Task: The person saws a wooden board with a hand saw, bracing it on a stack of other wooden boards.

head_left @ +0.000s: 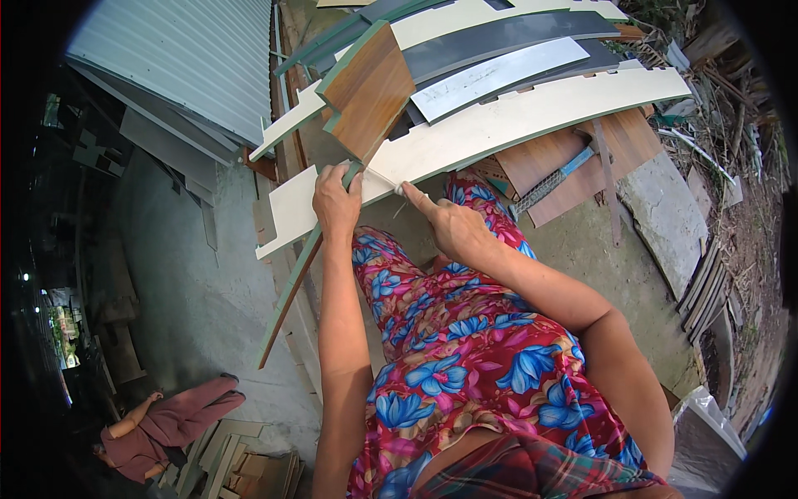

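Note:
My left hand (337,200) is closed around the narrow part of a wood-grain board (374,91) with green edges. The board's wide, notched end rises beyond the hand, and a thin strip runs back toward the lower left. A pale string (382,178) stretches from beside the board to my right hand (457,229). That hand's index finger points along the string while its other fingers curl in, partly hidden. Under both hands lies a long cream panel (499,125) with a notched edge.
Several grey and cream panels (507,41) are layered beyond the cream one. A blue-and-grey long tool (553,179) rests on brown boards at the right, beside a rusty metal strip (607,187). Corrugated metal sheeting (183,58) stands at upper left. Another person (166,424) is at lower left.

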`<state>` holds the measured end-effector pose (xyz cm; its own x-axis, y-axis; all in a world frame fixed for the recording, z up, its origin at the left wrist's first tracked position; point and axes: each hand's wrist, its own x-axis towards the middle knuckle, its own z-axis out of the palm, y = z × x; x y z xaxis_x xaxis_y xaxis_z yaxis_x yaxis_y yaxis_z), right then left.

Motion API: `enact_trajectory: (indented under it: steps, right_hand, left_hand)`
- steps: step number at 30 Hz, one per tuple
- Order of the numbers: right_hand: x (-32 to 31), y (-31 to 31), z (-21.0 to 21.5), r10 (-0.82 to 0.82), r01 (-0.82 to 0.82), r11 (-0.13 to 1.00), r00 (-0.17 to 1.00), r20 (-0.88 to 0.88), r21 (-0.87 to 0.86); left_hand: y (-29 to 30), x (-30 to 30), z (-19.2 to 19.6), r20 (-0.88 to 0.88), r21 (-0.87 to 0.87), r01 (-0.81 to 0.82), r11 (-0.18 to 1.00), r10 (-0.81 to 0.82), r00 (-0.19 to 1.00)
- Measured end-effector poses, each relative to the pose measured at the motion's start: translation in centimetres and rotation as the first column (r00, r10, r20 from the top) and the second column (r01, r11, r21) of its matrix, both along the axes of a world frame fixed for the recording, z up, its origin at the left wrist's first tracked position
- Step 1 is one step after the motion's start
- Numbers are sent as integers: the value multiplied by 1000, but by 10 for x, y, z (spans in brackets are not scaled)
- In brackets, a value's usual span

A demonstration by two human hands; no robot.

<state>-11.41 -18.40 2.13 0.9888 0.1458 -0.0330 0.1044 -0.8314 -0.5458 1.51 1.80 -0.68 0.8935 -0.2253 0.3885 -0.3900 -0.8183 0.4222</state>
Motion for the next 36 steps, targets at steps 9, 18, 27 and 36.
enact_trajectory:
  steps: [9, 18, 27, 36]
  right_hand:
    - [44, 30, -18, -15, 12, 1000, 992, 123, 24]
    - [3, 0, -14, -8, 8, 1000, 997, 74, -7]
    - [41, 30, -20, 0, -5, 998, 997, 78, 63]
    - [10, 4, -5, -1, -1, 999, 999, 36, 48]
  left_hand:
    - [0, -3, 1, -26, -16, -10, 1000, 10, 1000]
    - [-4, 1, 3, -20, -12, 14, 1000, -14, 1000]
    - [2, -3, -1, -29, -50, 16, 999, -17, 999]
    - [2, 1, 1, 4, -69, 65, 995, -65, 998]
